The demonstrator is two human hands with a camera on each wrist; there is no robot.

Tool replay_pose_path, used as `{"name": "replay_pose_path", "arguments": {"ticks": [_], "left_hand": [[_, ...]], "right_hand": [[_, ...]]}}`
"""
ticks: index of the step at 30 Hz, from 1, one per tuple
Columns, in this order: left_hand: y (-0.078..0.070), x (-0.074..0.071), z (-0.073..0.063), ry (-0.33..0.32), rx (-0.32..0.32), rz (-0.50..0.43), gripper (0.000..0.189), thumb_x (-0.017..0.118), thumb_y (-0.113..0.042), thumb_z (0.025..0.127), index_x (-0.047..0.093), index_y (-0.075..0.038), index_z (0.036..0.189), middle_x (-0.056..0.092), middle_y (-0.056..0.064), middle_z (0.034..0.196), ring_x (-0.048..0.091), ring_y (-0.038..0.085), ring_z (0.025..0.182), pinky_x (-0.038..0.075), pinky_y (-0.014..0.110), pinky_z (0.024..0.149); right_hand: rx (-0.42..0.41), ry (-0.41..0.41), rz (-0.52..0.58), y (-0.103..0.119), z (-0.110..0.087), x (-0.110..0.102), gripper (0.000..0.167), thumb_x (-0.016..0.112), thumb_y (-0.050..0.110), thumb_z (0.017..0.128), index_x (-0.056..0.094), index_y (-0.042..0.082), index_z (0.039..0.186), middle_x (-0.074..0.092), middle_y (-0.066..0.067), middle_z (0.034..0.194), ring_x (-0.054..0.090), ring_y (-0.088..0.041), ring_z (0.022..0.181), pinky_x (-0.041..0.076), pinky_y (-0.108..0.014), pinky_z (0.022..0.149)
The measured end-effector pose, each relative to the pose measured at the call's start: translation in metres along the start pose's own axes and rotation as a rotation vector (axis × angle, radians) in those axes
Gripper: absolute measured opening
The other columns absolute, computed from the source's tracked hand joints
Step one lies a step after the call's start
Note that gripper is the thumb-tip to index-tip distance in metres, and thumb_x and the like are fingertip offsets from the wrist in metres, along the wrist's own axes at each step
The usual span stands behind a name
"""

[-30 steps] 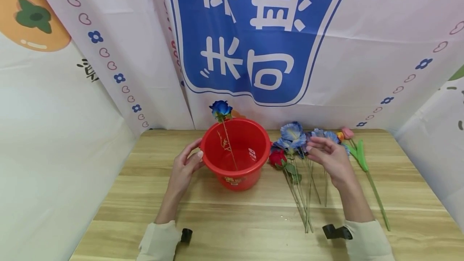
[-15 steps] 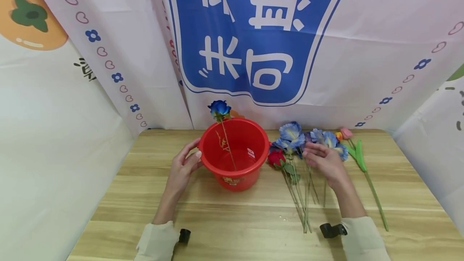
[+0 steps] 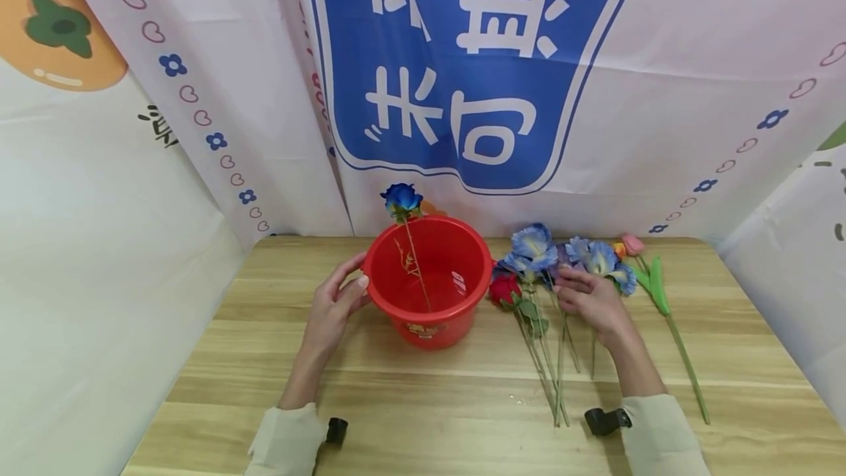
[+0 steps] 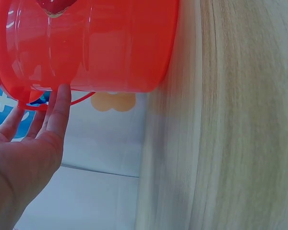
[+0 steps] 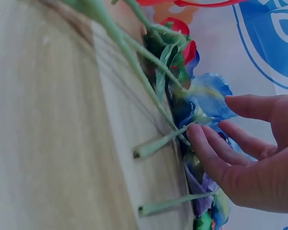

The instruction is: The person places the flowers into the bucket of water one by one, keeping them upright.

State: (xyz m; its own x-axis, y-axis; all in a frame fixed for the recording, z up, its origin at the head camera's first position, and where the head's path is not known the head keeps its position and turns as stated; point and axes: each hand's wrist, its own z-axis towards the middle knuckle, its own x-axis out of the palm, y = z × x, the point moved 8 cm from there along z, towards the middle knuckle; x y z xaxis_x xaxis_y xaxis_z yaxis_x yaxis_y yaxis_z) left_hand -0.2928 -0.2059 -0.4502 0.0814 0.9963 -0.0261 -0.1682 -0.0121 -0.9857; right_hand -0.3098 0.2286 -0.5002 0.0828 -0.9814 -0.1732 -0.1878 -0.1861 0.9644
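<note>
A red plastic bucket (image 3: 434, 325) stands upright on the wooden table, with a single blue rose (image 3: 402, 198) leaning up from inside it. My left hand (image 3: 333, 307) rests against the bucket's left side with nearly straight fingers, right beside the rim and handle. To the right lie artificial flowers: a red rose (image 3: 505, 290), blue irises (image 3: 532, 244) and a purple bloom. Over their stems hovers my right hand (image 3: 591, 303). In the right wrist view its thumb stands apart from the fingers, and one fingertip is right at a green stem (image 5: 158, 143).
A pink tulip (image 3: 632, 244) with a long green stem lies farther right, beside an orange bloom (image 3: 619, 249). Printed cloth (image 3: 456, 94) hangs behind the table (image 3: 429, 402) and along both sides.
My right hand has lowered slightly and shifted left over the flower stems, uncovering more of the right-hand blue iris. The left hand and the bucket have stayed in place.
</note>
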Motion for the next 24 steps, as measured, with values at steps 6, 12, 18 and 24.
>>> {"name": "replay_pose_path", "arguments": {"ticks": [6, 12, 18, 24], "left_hand": [[0.0, -0.0002, 0.0001, 0.008, 0.005, -0.017, 0.052, 0.06, -0.02, 0.111, 0.048, -0.008, 0.16, 0.048, 0.014, 0.162, 0.071, 0.017, 0.128, 0.064, 0.029, 0.096], [-0.0002, -0.0002, -0.0001, 0.008, 0.011, -0.015, 0.052, 0.06, -0.02, 0.111, 0.048, -0.008, 0.16, 0.048, 0.013, 0.162, 0.071, 0.017, 0.128, 0.064, 0.029, 0.096], [0.0012, -0.001, 0.0002, -0.003, 0.0, -0.001, 0.052, 0.06, -0.022, 0.111, 0.048, -0.01, 0.16, 0.048, 0.012, 0.163, 0.071, 0.014, 0.128, 0.064, 0.028, 0.096], [0.0002, 0.0, 0.0004, 0.003, 0.006, -0.005, 0.052, 0.059, -0.021, 0.111, 0.048, -0.008, 0.16, 0.048, 0.014, 0.162, 0.071, 0.014, 0.129, 0.064, 0.028, 0.097]], "right_hand": [[0.012, 0.025, 0.0, -0.0082, 0.0031, -0.0002, 0.059, 0.063, 0.007, 0.107, 0.041, -0.009, 0.159, 0.046, -0.035, 0.158, 0.07, -0.01, 0.117, 0.062, -0.024, 0.099], [-0.007, 0.056, -0.025, -0.0094, 0.0039, 0.0004, 0.059, 0.063, 0.008, 0.107, 0.041, -0.009, 0.159, 0.046, -0.035, 0.159, 0.068, -0.014, 0.122, 0.063, -0.023, 0.096], [-0.028, 0.043, -0.039, -0.0093, 0.0056, 0.0021, 0.058, 0.066, 0.006, 0.103, 0.045, -0.011, 0.155, 0.05, -0.037, 0.155, 0.07, -0.006, 0.11, 0.063, -0.02, 0.091], [-0.036, 0.001, -0.063, -0.0095, 0.0064, 0.0035, 0.056, 0.071, 0.001, 0.098, 0.053, -0.013, 0.149, 0.06, -0.035, 0.147, 0.073, -0.004, 0.099, 0.064, -0.02, 0.087]]}}
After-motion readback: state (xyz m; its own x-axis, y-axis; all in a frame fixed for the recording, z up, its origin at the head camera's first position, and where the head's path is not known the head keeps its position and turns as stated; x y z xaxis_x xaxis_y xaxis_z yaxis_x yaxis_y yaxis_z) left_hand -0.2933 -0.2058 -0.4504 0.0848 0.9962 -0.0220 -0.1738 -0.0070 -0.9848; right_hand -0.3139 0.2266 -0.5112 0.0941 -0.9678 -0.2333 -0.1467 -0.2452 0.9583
